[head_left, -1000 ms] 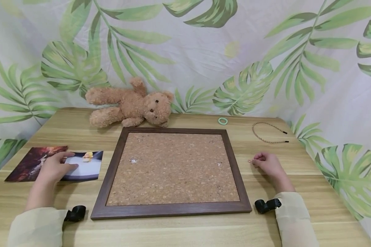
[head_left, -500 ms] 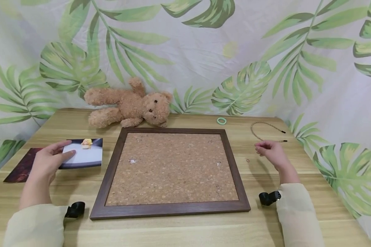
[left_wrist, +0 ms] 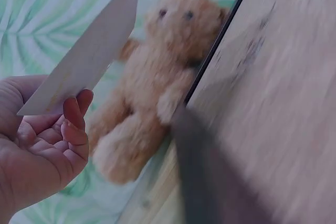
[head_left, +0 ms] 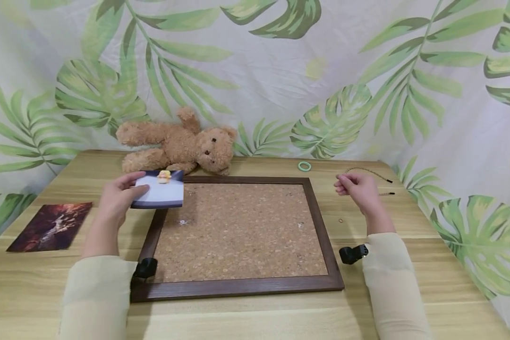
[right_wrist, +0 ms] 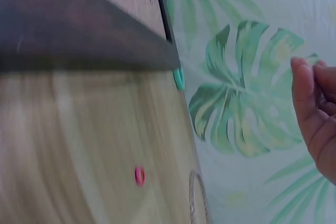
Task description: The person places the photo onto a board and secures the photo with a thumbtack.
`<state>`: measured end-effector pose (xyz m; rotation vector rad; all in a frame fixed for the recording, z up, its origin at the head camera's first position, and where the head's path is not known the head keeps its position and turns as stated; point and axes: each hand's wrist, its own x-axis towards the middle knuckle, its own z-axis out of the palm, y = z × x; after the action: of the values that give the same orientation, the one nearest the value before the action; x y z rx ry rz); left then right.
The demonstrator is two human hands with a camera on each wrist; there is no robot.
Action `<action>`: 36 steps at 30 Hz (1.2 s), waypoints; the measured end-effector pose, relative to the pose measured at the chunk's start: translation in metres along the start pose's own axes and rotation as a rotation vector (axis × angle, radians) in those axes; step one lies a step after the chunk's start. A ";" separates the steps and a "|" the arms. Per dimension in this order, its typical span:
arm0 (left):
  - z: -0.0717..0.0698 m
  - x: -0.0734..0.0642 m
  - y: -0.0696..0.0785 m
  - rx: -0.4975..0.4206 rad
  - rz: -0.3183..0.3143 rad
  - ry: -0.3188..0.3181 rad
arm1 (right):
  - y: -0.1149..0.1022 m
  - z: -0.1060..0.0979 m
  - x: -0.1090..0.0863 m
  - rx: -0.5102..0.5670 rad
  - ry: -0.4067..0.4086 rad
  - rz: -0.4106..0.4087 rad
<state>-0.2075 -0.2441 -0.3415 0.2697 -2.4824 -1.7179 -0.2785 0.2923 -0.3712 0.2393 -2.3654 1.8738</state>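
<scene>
My left hand pinches a photo print between thumb and fingers, over the upper left corner of a brown-framed cork board. A small yellow-haired figure shows on the print; its pale back faces the left wrist view. Right of the board, my right hand hovers in the air with loosely curled fingers, thumb near the fingertips, nothing visible between them. In front of it lies a tiny red ring. Part of a braided chain band is hidden behind this hand.
A dark reddish photo print lies on the table at the left. Behind the board a brown teddy bear lies on its side. A mint-green ring sits near the table's back edge, before a leaf-print cloth.
My left hand has lifted the photo print off the dark one and carried it right, over the board's corner. My right hand has risen from beside the red ring and shifted left.
</scene>
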 end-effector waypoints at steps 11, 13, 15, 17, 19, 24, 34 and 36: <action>0.073 0.013 0.013 -0.102 -0.015 -0.026 | -0.015 0.036 0.022 0.335 0.011 -0.047; 0.085 0.017 0.011 -0.117 -0.020 -0.043 | -0.057 0.055 0.003 0.305 0.003 -0.038; 0.095 0.015 0.018 -0.106 -0.024 -0.062 | -0.067 0.066 0.001 0.264 0.008 -0.059; 0.106 0.014 0.023 -0.120 -0.025 -0.084 | -0.075 0.075 -0.002 0.233 0.010 -0.044; 0.117 0.010 0.032 -0.134 -0.036 -0.087 | -0.072 0.080 0.001 0.207 0.017 -0.033; 0.145 0.011 0.034 -0.157 -0.053 -0.087 | -0.068 0.090 0.004 0.151 0.028 -0.017; 0.192 0.015 0.021 -0.254 -0.023 -0.143 | -0.031 0.098 0.021 0.105 -0.001 0.028; 0.198 0.013 0.026 -0.209 -0.057 -0.158 | -0.046 0.104 0.013 0.052 0.007 0.051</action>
<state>-0.2597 -0.0564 -0.3868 0.1928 -2.3915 -2.0787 -0.2815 0.1802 -0.3487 0.1785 -2.3420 1.9577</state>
